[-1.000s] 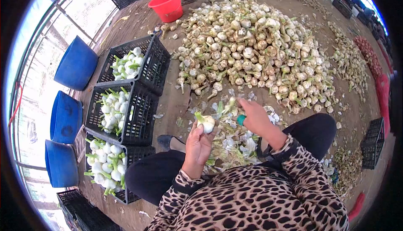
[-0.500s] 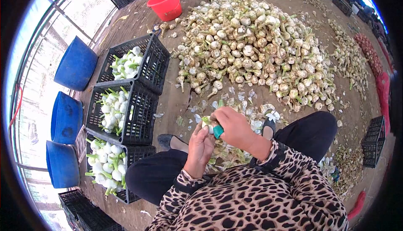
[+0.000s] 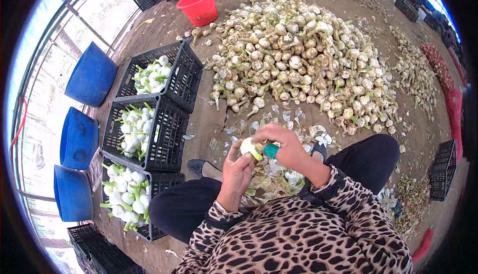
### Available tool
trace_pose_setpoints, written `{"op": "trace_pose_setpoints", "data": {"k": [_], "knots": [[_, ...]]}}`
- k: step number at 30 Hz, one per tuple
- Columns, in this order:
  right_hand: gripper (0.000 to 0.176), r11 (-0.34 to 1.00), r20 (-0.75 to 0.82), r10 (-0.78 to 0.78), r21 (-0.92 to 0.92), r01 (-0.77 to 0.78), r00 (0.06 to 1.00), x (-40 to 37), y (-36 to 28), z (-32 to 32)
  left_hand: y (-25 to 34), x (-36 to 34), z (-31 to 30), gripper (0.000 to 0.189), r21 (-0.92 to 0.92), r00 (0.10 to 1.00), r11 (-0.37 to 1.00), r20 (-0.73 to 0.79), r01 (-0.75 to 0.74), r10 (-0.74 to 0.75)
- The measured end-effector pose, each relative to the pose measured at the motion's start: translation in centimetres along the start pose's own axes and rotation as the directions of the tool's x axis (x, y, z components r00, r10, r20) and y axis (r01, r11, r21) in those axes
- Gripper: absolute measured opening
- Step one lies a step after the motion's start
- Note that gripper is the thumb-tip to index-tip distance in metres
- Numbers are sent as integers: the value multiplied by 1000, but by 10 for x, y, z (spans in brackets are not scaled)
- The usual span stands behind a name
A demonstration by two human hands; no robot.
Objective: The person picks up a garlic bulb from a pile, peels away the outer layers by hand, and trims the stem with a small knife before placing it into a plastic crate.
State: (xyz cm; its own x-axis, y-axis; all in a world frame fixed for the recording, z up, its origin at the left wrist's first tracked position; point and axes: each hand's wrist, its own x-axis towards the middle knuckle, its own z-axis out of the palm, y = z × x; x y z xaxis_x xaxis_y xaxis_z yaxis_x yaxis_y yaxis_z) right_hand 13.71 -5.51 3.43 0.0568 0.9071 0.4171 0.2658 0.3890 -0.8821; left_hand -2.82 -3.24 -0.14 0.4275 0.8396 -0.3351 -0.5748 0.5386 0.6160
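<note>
This is an open-sided farm packing shed with a bare dirt floor (image 3: 209,114). Beyond the right hand (image 3: 281,142), a great heap of untrimmed bulbs (image 3: 303,60) lies on the ground. Out past the left hand (image 3: 236,172) stand black plastic crates (image 3: 169,124) of cleaned white bulbs, with blue barrels (image 3: 92,80) farther off. Peelings (image 3: 284,174) litter the ground under both hands.

Floor (image 3: 209,117): bulb pile (image 3: 303,60) ahead, centre to right. Three crates (image 3: 167,124) in a row at left, bulbs (image 3: 130,133) in each. Three barrels (image 3: 79,137) further left of them. Bucket (image 3: 199,6) behind the far crate. Peelings (image 3: 279,178) lie between pile and legs. Above them, left hand (image 3: 236,174) with bulb (image 3: 246,146), right hand (image 3: 285,147) with tool (image 3: 270,150).
</note>
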Motion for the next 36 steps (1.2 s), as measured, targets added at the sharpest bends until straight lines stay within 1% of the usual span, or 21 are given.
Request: {"op": "trace_pose_setpoints", "data": {"k": [3, 4, 5, 7, 8, 10, 11, 12, 13, 14, 15, 16, 18, 19, 21, 22, 24, 28, 30, 33, 36], "knots": [[13, 975, -128, 221, 1, -223, 967, -2, 3, 4, 0, 0, 1, 44, 4, 999, 1000, 33, -2, 1], [12, 948, -208, 315, 28, -317, 926, -4, 9, 8, 0, -1, 2, 45, 2, 999, 1000, 49, -7, 7], [12, 901, -231, 433, 71, -429, 871, -5, 16, 9, 0, -2, 2, 45, 4, 997, 1000, 72, -10, 10], [12, 765, -256, 642, 161, -623, 722, -4, 34, 6, 0, -3, 3, 47, 3, 992, 1000, 122, -22, 21], [20, 769, -341, 639, 258, -584, 690, -8, 50, 3, 2, -5, 4, 47, 10, 990, 1000, 138, -20, 19], [27, 795, -374, 572, 34, -606, 730, -14, 88, -23, 5, -12, 6, 47, 25, 985, 1000, 171, -15, 10], [30, 792, -385, 536, -80, -605, 752, -15, 98, -31, 6, -11, 9, 47, 44, 983, 998, 180, -38, 30], [39, 698, -322, 540, -345, -627, 778, -12, 67, -30, 7, -9, 11, 47, 61, 981, 996, 189, -64, 51], [37, 803, -236, 413, -361, -473, 880, -9, 44, -28, 8, -7, 12, 46, 77, 978, 993, 194, -89, 72], [35, 881, -146, 271, -359, -306, 951, -8, 23, -26, 9, -6, 11, 46, 75, 986, 995, 158, -60, 48], [33, 931, -58, 115, -341, -128, 992, -6, 12, -23, 10, -4, 10, 45, 71, 992, 997, 125, -33, 24], [29, 941, -16, 81, -329, -82, 997, -6, 6, -18, 10, -3, 9, 45, 67, 996, 998, 93, -6, 0], [20, 955, 57, 6, -297, 11, 998, -6, -1, -10, 6, 0, 2, 42, 54, 996, 999, 93, -8, 3], [18, 948, 47, 4, -318, 11, 999, -7, 0, -8, 5, 1, 0, 41, 49, 995, 999, 95, -11, 6], [14, 933, 29, 2, -360, 8, 1000, -8, 4, -3, 3, 1, 6, 39, 113, 999, 993, 31, -40, 37], [19, 887, 68, -16, -459, 46, 998, -9, 3, -2, 2, 0, 7, 39, 129, 999, 991, 11, -38, 37], [19, 858, 110, -41, -505, 91, 993, -11, 2, 1, 4, -3, 8, 39, 180, 1000, 983, -3, -30, 31], [20, 777, 136, -131, -602, 187, 982, -17, 8, 8, 1, -3, 7, 40, 171, 998, 985, -65, 7, 4], [18, 726, 177, -115, -657, 205, 977, -16, 3, 12, -1, -2, 7, 40, 143, 993, 989, -120, 26, -9], [16, 684, 204, -92, -698, 211, 975, -14, 3, 15, -3, -3, 4, 42, 229, 997, 973, -74, 8, 10], [18, 675, 188, -89, -711, 198, 978, -9, 8, 12, 6, -4, 3, 54, 203, 995, 974, -19, 99, -97]]}}
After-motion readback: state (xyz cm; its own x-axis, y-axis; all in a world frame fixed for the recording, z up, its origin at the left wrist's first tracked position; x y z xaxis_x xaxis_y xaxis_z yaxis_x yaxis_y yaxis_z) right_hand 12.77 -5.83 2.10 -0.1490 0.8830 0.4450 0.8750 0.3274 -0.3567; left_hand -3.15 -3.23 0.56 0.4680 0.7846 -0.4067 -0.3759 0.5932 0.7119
